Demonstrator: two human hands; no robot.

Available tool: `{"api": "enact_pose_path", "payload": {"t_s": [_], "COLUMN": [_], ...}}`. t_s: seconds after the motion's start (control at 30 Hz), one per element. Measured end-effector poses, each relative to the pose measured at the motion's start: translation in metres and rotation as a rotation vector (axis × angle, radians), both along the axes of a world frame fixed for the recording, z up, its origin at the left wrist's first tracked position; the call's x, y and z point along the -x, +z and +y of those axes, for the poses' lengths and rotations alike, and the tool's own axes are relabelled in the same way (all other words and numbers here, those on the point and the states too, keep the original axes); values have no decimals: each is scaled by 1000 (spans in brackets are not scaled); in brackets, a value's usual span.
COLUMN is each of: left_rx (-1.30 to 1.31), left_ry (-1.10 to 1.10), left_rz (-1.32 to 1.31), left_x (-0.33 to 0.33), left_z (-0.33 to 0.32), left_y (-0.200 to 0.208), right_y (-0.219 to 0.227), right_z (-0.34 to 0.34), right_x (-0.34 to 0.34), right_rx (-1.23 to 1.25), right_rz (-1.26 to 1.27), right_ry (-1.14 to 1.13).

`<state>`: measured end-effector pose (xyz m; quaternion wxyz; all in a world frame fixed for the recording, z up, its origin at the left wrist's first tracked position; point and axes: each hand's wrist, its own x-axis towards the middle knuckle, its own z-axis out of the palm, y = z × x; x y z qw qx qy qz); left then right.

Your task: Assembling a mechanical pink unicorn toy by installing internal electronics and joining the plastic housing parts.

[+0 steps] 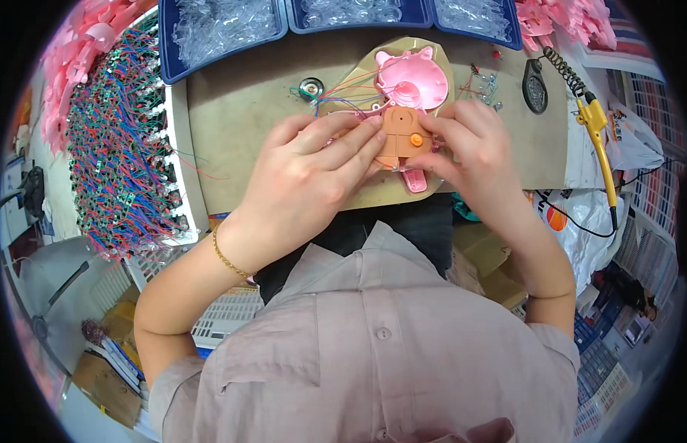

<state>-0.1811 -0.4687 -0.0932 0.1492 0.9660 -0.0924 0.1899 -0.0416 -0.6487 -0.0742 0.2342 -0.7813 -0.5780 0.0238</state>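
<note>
A tan-orange plastic plate (400, 122) with a small orange knob (416, 139) sits over the lower part of a pink animal-shaped toy shell (414, 77). My left hand (314, 166) has its fingers pressed together along the plate's left edge. From the right, my right hand (476, 144) grips the plate's other edge between thumb and fingers. Red, blue and green wires run from the shell to a round speaker (312, 89) lying left of it. A pink leg-like part (414, 181) shows below the plate. What lies under my fingertips is hidden.
Blue trays (288, 22) of clear plastic parts line the far edge. At left, a white tray (182, 148) holds many wired circuit boards (122, 148). A yellow soldering iron (600, 148) hangs at right by a coiled holder (564, 70). Pink parts (569, 22) are piled behind.
</note>
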Motion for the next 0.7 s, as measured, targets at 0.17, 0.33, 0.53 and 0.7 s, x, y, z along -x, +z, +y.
{"api": "enact_pose_path", "payload": {"t_s": [0.17,0.33,0.53,0.7], "left_rx": [3,132,1028,711], "left_ry": [-21,-31,618,625], "left_rz": [-9,-64,31,268], "left_x": [-1,1,34,24], "left_z": [0,9,0,-14], "left_y": [-1,3,-28,-18], "right_y": [-4,2,16,-14], "right_z": [0,-4,26,59], "right_x": [-7,-5,-22,-43], "right_rx": [36,69,-46,-2], "right_rz": [53,33,99,-10], "right_ry": [-15,-25,-31,227]}}
